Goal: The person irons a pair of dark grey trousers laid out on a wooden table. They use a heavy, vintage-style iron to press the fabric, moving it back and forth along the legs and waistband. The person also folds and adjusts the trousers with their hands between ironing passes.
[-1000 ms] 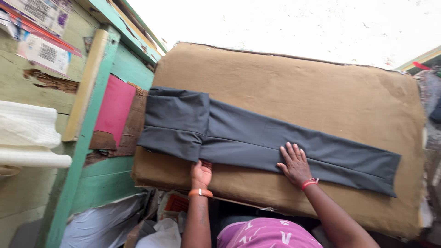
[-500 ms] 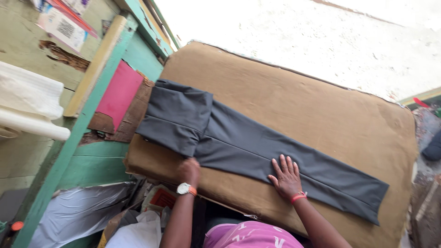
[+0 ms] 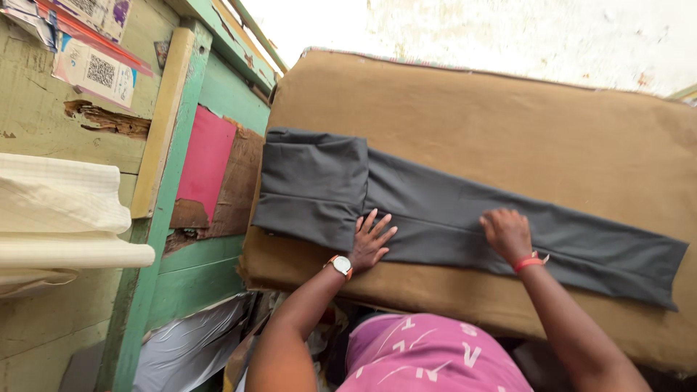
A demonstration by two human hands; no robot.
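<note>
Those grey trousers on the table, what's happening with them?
A person is pressing both hands flat on the grey trousers, which lie stretched out along a padded table covered in brown cloth. The left hand, with a watch on its wrist, rests near the folded waist end. The right hand, with a red band on its wrist, rests on the legs. Neither hand grips anything.

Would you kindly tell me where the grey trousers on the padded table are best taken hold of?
Probably at the folded waist end of the grey trousers, coming from the near edge beside the left hand. That end is the thickest, layered part, whereas the legs lie flat on the brown padded table under the right hand.
</note>
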